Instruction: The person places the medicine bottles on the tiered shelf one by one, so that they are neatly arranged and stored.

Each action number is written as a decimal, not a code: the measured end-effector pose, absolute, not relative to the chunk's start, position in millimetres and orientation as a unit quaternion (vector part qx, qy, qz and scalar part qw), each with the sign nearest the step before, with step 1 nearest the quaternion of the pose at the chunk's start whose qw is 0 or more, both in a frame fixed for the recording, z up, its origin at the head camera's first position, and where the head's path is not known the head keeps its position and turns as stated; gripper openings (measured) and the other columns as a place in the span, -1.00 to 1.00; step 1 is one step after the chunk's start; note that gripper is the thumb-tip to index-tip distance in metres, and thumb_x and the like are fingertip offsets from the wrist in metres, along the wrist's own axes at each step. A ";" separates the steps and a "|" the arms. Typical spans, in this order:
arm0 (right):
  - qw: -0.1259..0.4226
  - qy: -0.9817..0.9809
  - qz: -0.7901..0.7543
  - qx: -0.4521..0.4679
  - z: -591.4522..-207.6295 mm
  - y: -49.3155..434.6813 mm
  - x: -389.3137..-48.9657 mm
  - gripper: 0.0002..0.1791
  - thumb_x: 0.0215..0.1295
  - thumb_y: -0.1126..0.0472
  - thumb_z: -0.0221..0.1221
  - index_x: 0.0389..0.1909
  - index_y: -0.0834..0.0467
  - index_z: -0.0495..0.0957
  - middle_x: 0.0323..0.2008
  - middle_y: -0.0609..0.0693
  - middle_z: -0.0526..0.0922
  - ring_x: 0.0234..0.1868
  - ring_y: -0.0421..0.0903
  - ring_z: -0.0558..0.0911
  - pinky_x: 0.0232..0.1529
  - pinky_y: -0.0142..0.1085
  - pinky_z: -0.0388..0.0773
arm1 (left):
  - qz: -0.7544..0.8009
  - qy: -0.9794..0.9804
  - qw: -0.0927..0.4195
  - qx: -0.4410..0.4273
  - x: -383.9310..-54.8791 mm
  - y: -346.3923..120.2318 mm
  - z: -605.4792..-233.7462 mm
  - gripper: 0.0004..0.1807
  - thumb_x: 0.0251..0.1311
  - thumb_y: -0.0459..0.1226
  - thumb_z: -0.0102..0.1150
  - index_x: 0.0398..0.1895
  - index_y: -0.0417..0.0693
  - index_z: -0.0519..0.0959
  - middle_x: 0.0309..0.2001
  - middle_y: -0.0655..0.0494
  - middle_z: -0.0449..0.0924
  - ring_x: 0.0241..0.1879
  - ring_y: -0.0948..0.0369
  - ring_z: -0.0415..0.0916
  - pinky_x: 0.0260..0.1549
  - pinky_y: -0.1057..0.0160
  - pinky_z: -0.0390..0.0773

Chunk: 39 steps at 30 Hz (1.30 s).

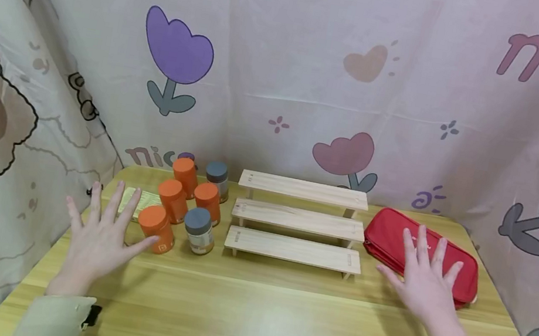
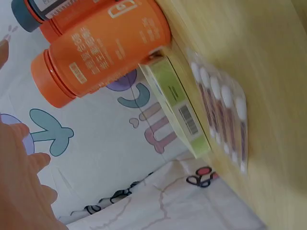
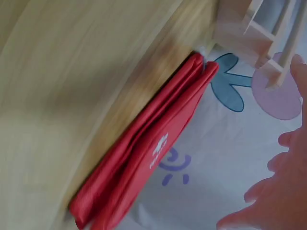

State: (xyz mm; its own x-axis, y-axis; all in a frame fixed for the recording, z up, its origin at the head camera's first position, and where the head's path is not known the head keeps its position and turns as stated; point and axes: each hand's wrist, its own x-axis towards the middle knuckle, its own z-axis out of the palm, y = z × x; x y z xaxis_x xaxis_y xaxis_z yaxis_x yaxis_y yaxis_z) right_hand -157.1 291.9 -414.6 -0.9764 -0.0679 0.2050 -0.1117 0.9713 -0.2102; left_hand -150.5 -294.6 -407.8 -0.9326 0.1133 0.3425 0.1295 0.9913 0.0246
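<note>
Both hands hold nothing, fingers straight and spread. My left hand (image 1: 99, 240) hovers at the left, its thumb overlapping an orange bottle (image 1: 156, 227) in the head view. Several more orange bottles and two clear jars with grey-blue lids, one a front jar (image 1: 200, 232), stand just beyond. A flat light-green box (image 2: 178, 108) and a clear pack of cotton swabs (image 2: 221, 112) lie under that hand in the left wrist view; the hand mostly hides the swabs from the head camera. My right hand (image 1: 426, 289) is over the near side of a red zipped pouch (image 1: 392, 236).
A three-step wooden rack (image 1: 294, 249) stands between the bottles and the pouch. Behind the wooden table (image 1: 264, 327) hangs a printed curtain (image 1: 279, 45), with more fabric along both sides.
</note>
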 end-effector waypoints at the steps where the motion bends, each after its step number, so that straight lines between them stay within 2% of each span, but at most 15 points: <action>1: 0.096 -0.986 0.126 0.045 -415.3 289.5 -157.4 0.10 0.22 -0.40 0.01 0.51 0.04 -0.36 0.47 0.08 -0.57 0.37 0.31 -0.59 0.08 0.38 -0.74 | -0.028 -0.983 0.173 -0.060 -150.9 -293.2 -407.7 0.16 0.02 0.40 0.04 0.53 0.19 -0.30 0.51 0.04 -0.53 0.38 -0.05 -0.79 0.11 -0.28 -0.82; 5: 0.091 -0.973 0.203 0.061 -420.7 278.3 -159.6 0.06 0.26 -0.33 0.05 0.52 0.07 -0.31 0.48 0.04 -0.52 0.41 0.37 -0.32 0.16 0.49 -0.22 | -0.098 -0.980 0.168 -0.051 -151.1 -286.4 -409.0 0.15 0.08 0.33 0.07 0.53 0.08 -0.32 0.51 0.01 -0.49 0.41 -0.07 -0.70 0.16 -0.31 -0.73; 8: 0.095 -0.957 0.262 0.082 -428.8 268.1 -163.1 0.02 0.27 -0.22 0.14 0.52 0.09 -0.21 0.50 0.04 -0.42 0.40 0.39 -0.11 0.11 0.47 0.03 | -0.189 -0.964 0.182 -0.037 -150.5 -278.8 -409.8 0.10 0.14 0.22 0.14 0.53 0.00 -0.23 0.51 -0.10 -0.31 0.44 -0.17 -0.45 0.23 -0.40 -0.45; 10: 0.102 -0.945 0.298 0.094 -435.1 260.2 -166.0 -0.02 0.26 -0.13 0.20 0.52 0.10 -0.13 0.51 0.05 -0.33 0.40 0.36 -0.05 0.15 0.42 0.07 | -0.249 -0.947 0.202 -0.027 -150.2 -273.1 -409.6 0.04 0.15 0.14 0.20 0.52 -0.05 -0.12 0.48 -0.18 -0.12 0.42 -0.23 -0.23 0.24 -0.41 -0.21; 12: 0.114 -0.934 0.325 0.097 -440.9 252.2 -168.5 -0.07 0.26 -0.06 0.24 0.50 0.10 -0.04 0.51 0.06 -0.22 0.41 0.32 -0.01 0.19 0.38 0.08 | -0.297 -0.928 0.223 -0.017 -149.9 -267.5 -408.7 -0.04 0.15 0.06 0.24 0.50 -0.09 0.00 0.42 -0.23 0.05 0.36 -0.25 -0.05 0.22 -0.37 -0.06; 16: 0.153 -0.910 0.375 0.091 -449.8 239.9 -170.8 -0.19 0.22 0.08 0.30 0.43 0.12 0.17 0.47 0.07 0.03 0.38 0.22 0.15 0.22 0.24 0.21 | -0.359 -0.900 0.247 0.007 -149.0 -258.2 -407.9 -0.17 0.15 -0.07 0.30 0.41 -0.16 0.18 0.33 -0.23 0.22 0.29 -0.20 0.11 0.21 -0.29 0.09; 18: 0.177 -0.893 0.405 0.087 -452.8 236.6 -171.1 -0.27 0.19 0.16 0.33 0.36 0.15 0.28 0.42 0.07 0.15 0.34 0.15 0.24 0.25 0.06 0.29 | -0.378 -0.889 0.258 0.017 -149.5 -254.1 -408.7 -0.24 0.14 -0.12 0.31 0.37 -0.18 0.25 0.29 -0.21 0.27 0.27 -0.17 0.15 0.20 -0.25 0.14; 20: 0.201 -0.869 0.442 0.090 -455.5 235.0 -171.4 -0.36 0.17 0.24 0.33 0.28 0.21 0.37 0.36 0.10 0.26 0.30 0.09 0.32 0.25 -0.22 0.34 | -0.392 -0.878 0.273 0.023 -150.7 -250.4 -411.0 -0.31 0.14 -0.19 0.32 0.32 -0.20 0.31 0.23 -0.20 0.33 0.21 -0.14 0.22 0.15 -0.18 0.21; 23: 0.222 -0.825 0.513 0.088 -449.3 228.4 -167.4 -0.50 0.14 0.42 0.31 0.13 0.35 0.47 0.25 0.20 0.38 0.23 -0.03 0.40 0.20 -0.41 0.34 | -0.416 -0.861 0.290 0.037 -152.8 -245.6 -415.8 -0.39 0.15 -0.27 0.31 0.26 -0.23 0.38 0.17 -0.18 0.38 0.15 -0.07 0.28 0.12 -0.05 0.30; 24: 0.225 -0.810 0.535 0.085 -447.4 226.4 -166.1 -0.53 0.13 0.47 0.29 0.09 0.40 0.48 0.21 0.24 0.41 0.20 -0.05 0.43 0.19 -0.41 0.36 | -0.422 -0.856 0.296 0.040 -153.7 -244.7 -418.4 -0.42 0.14 -0.30 0.31 0.24 -0.24 0.39 0.14 -0.17 0.39 0.13 -0.04 0.30 0.11 0.06 0.33; 27: 0.226 -0.782 0.578 0.059 -444.7 221.2 -163.4 -0.60 0.11 0.56 0.25 0.01 0.51 0.49 0.12 0.33 0.45 0.11 -0.14 0.48 0.16 -0.25 0.42 | -0.432 -0.847 0.307 0.049 -155.6 -241.9 -426.5 -0.46 0.12 -0.38 0.30 0.20 -0.26 0.43 0.11 -0.15 0.40 0.10 0.02 0.33 0.07 0.35 0.35; 29: 0.222 -0.778 0.586 0.043 -451.4 222.9 -165.3 -0.60 0.11 0.55 0.25 0.02 0.52 0.48 0.10 0.35 0.46 0.09 -0.14 0.49 0.16 -0.23 0.43 | -0.430 -0.845 0.315 0.051 -156.8 -239.9 -431.6 -0.47 0.10 -0.41 0.31 0.18 -0.25 0.44 0.12 -0.14 0.38 0.10 0.04 0.33 0.01 0.49 0.31; 31: 0.211 -0.776 0.593 0.027 -461.8 226.6 -168.5 -0.57 0.12 0.52 0.26 0.05 0.49 0.47 0.11 0.32 0.46 0.10 -0.07 0.49 0.18 -0.24 0.41 | -0.428 -0.842 0.322 0.052 -157.7 -237.8 -434.9 -0.46 0.07 -0.43 0.32 0.17 -0.26 0.45 0.13 -0.14 0.36 0.10 0.05 0.32 -0.03 0.53 0.30; 35: 0.161 -0.779 0.605 -0.007 -482.3 233.1 -174.2 -0.47 0.17 0.37 0.30 0.18 0.36 0.44 0.21 0.20 0.42 0.18 0.11 0.45 0.14 -0.44 0.40 | -0.439 -0.835 0.325 0.072 -159.0 -235.4 -437.5 -0.43 0.07 -0.43 0.33 0.20 -0.24 0.43 0.11 -0.11 0.34 0.08 0.11 0.31 0.02 0.50 0.36; 39: 0.122 -0.779 0.615 -0.020 -493.8 234.1 -177.0 -0.40 0.16 0.26 0.34 0.23 0.29 0.43 0.28 0.16 0.37 0.21 0.14 0.43 0.03 -0.57 0.42 | -0.467 -0.821 0.313 0.103 -161.0 -234.7 -438.9 -0.41 0.10 -0.39 0.32 0.24 -0.20 0.40 0.09 -0.05 0.35 0.07 0.16 0.31 0.08 0.36 0.41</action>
State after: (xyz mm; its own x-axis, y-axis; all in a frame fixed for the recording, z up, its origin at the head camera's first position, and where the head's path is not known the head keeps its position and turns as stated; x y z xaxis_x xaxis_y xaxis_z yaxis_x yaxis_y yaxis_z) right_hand -177.0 234.1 -493.8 -0.9693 0.1808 0.1666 -0.1200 0.2435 -0.9625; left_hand -161.0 -234.7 -438.9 -0.7826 -0.4612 0.4181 0.1237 0.5430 0.8306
